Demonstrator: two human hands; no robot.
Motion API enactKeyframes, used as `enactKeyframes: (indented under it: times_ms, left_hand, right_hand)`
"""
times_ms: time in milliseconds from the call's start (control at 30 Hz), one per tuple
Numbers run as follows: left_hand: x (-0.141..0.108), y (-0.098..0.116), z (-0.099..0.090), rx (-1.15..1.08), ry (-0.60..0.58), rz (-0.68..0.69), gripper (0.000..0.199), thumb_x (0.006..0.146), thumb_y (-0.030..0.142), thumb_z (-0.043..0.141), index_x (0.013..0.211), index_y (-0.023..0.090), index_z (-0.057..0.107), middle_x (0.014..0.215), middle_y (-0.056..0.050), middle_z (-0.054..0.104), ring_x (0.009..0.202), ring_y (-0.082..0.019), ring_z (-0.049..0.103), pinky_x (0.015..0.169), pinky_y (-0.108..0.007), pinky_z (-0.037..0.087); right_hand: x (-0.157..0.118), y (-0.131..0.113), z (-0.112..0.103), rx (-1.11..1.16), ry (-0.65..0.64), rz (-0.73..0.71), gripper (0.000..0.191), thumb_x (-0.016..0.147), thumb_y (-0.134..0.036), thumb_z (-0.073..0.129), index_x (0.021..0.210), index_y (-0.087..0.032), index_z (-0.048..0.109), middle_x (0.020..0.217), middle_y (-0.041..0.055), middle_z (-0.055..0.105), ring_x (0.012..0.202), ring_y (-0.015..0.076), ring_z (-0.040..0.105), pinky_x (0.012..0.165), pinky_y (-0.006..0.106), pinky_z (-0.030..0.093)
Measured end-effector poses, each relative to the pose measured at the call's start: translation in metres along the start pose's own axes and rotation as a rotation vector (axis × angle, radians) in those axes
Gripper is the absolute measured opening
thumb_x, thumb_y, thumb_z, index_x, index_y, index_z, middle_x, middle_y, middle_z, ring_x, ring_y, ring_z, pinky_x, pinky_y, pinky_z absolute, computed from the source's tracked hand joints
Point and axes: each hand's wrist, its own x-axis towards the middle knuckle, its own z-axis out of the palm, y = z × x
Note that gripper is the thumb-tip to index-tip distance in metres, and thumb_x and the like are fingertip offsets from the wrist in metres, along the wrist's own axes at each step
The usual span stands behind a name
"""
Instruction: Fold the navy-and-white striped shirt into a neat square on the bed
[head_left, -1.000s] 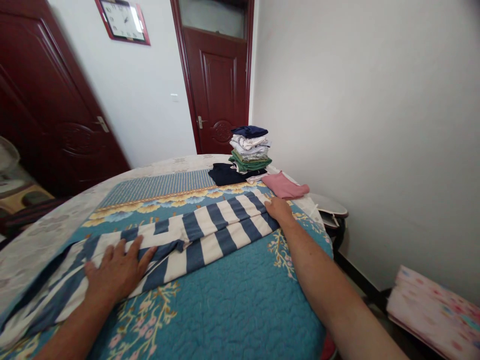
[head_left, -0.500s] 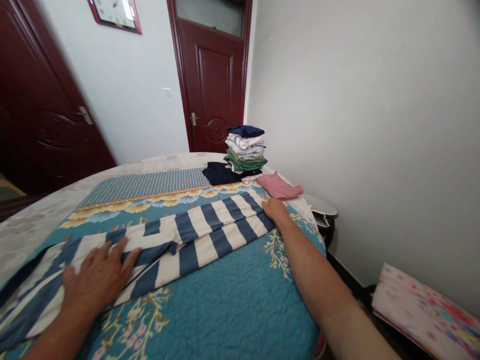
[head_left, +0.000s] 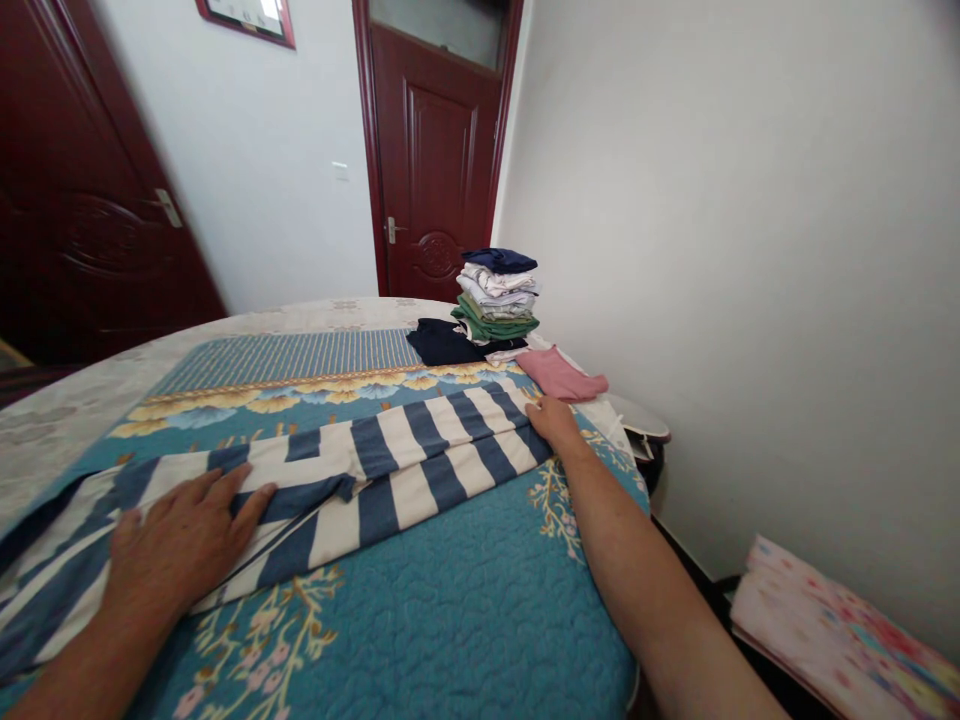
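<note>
A blue-and-white striped garment [head_left: 409, 455], folded into a long strip, lies across the teal quilted cover. Its exact kind cannot be told. On its left part my left hand [head_left: 184, 540] rests palm down, fingers spread. At the far right end, my right hand [head_left: 553, 422] is closed on the garment's edge, with part of its fingers hidden. Just beyond that hand lies a pink cloth [head_left: 562, 374]. Behind is a stack of folded clothes [head_left: 499, 292], with white, green and navy pieces. A dark navy garment [head_left: 442, 343] lies at the stack's left.
The teal quilted cover [head_left: 450, 590], with flowers and a striped band, lies over a pale patterned tablecloth [head_left: 300, 318]. At the right are a round white-topped stool [head_left: 645, 415] and a pink floral box-like item [head_left: 840, 620]. White walls and dark red doors [head_left: 435, 150] stand beyond.
My left hand has slid slightly left over the striped garment, still flat. My right hand stays at the garment's right end. The view has shifted a little.
</note>
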Motion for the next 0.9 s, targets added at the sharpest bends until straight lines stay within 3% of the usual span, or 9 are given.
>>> enactKeyframes:
  times_ms: [300, 467, 700, 900]
  left_hand:
    - [0.000, -0.002, 0.003, 0.097, 0.065, 0.035, 0.080, 0.100, 0.065, 0.018, 0.150, 0.018, 0.057, 0.154, -0.020, 0.056, 0.138, -0.043, 0.051, 0.109, -0.078, 0.034]
    - [0.000, -0.002, 0.004, 0.095, 0.068, 0.036, 0.079, 0.100, 0.064, 0.017, 0.149, 0.017, 0.058, 0.153, -0.020, 0.058, 0.139, -0.043, 0.051, 0.109, -0.078, 0.034]
    - [-0.002, 0.000, 0.003, 0.076, 0.090, 0.022, 0.079, 0.100, 0.065, 0.021, 0.148, 0.017, 0.060, 0.154, -0.021, 0.057, 0.138, -0.045, 0.052, 0.110, -0.077, 0.033]
    - [-0.002, 0.001, -0.001, 0.040, 0.066, 0.013, 0.076, 0.100, 0.066, 0.024, 0.147, 0.020, 0.062, 0.153, -0.019, 0.058, 0.137, -0.044, 0.053, 0.111, -0.075, 0.033]
  right_hand:
    - [0.003, 0.006, 0.000, 0.062, 0.014, -0.002, 0.048, 0.101, -0.045, 0.048, 0.107, -0.011, 0.081, 0.110, 0.0206, 0.079, 0.103, 0.0271, 0.073, 0.085, 0.029, 0.047]
    - [0.007, 0.007, -0.002, 0.100, -0.044, -0.028, 0.045, 0.095, -0.045, 0.058, 0.106, -0.008, 0.081, 0.111, 0.0217, 0.078, 0.103, 0.0283, 0.072, 0.085, 0.029, 0.047]
    - [0.012, 0.014, -0.007, 0.241, -0.151, -0.032, 0.032, 0.092, -0.038, 0.062, 0.090, -0.013, 0.082, 0.094, 0.0121, 0.081, 0.093, 0.0239, 0.072, 0.079, 0.026, 0.048]
    - [0.008, 0.015, -0.009, 0.402, -0.219, -0.016, 0.026, 0.089, -0.036, 0.066, 0.086, -0.014, 0.080, 0.096, 0.0103, 0.082, 0.086, 0.0216, 0.073, 0.075, 0.025, 0.052]
